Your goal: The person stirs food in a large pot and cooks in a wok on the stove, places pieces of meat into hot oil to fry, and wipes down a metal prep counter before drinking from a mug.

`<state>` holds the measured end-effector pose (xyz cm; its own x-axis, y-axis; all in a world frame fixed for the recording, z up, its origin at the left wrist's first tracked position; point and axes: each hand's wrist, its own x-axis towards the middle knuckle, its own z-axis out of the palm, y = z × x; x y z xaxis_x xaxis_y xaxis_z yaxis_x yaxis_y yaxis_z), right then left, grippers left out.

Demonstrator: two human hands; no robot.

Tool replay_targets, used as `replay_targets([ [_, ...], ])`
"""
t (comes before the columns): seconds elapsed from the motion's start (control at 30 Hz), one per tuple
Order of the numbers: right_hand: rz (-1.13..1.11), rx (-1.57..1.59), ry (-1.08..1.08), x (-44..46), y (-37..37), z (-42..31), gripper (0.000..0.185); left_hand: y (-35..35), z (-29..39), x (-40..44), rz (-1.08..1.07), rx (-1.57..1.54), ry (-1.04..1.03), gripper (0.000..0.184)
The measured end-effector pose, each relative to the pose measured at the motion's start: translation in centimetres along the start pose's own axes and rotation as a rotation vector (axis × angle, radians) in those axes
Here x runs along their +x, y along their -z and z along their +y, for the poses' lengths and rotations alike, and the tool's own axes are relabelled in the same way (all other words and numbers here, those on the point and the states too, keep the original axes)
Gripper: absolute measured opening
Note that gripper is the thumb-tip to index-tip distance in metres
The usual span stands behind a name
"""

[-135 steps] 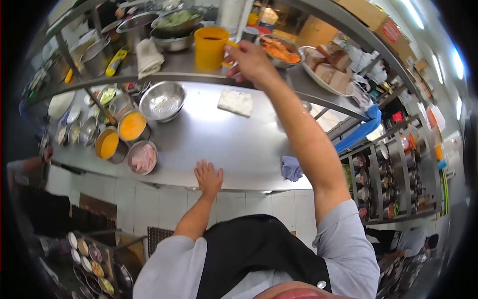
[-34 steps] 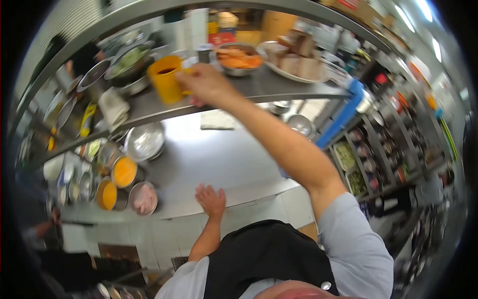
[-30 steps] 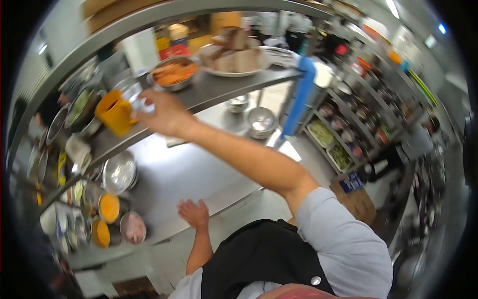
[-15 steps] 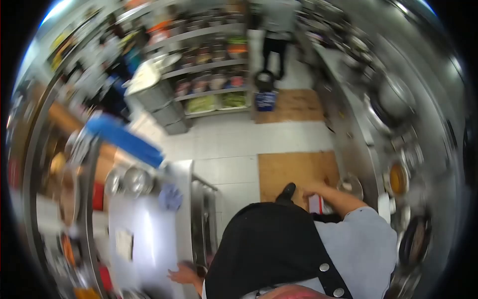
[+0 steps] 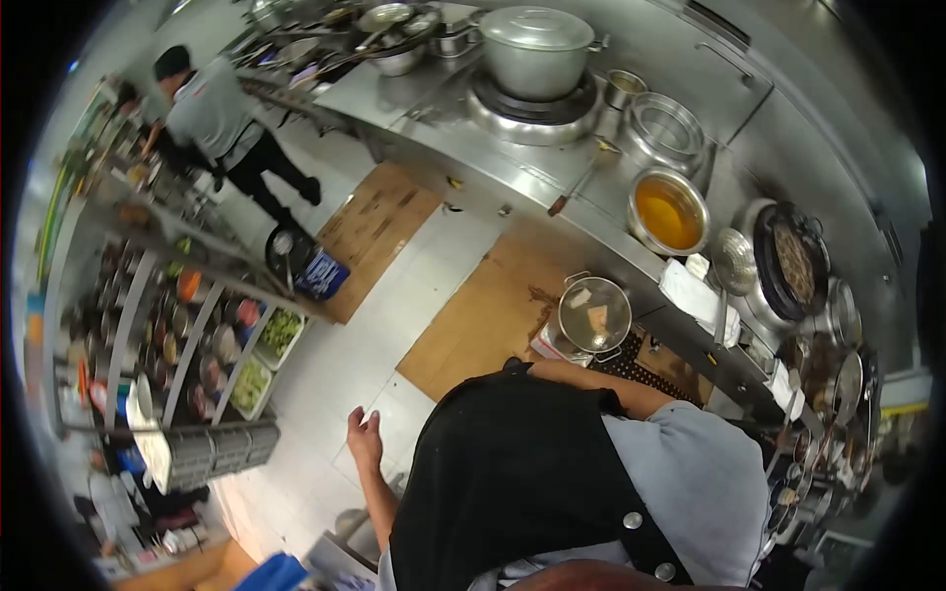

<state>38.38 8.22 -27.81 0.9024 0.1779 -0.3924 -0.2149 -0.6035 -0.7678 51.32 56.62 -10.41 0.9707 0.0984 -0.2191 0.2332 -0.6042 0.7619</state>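
My left hand hangs over the white tiled floor, its fingers apart and nothing in them. The right forearm is bent across the front of my black apron, and its hand is hidden. Just beyond that forearm stands a pot with pale pieces in liquid, beside a red and white box. On the stove counter sit a metal pot of orange-brown liquid, a perforated ladle, white cloths and a dark pan of brown food.
A large lidded pot sits on a burner at the back. Cardboard lies on the floor. On the left are a rack of containers, a grey crate and a person near a blue bucket.
My view has swung from the steel table and shelf to the stove side. My right hand has left the yellow jug and dropped out of sight; my left hand has come off the table.
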Motion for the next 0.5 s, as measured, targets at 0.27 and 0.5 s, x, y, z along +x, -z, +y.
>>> replay_targets([
  [0.27,0.041,-0.175,-0.219,5.4,14.1,-4.6,0.035,-12.7,9.9,6.6,-0.742,0.013,-0.099,0.046],
  [0.5,0.363,0.054,-0.364,14.2,21.6,-2.5,0.037,-12.6,13.9,23.4,-0.658,0.31,-0.071,0.057],
])
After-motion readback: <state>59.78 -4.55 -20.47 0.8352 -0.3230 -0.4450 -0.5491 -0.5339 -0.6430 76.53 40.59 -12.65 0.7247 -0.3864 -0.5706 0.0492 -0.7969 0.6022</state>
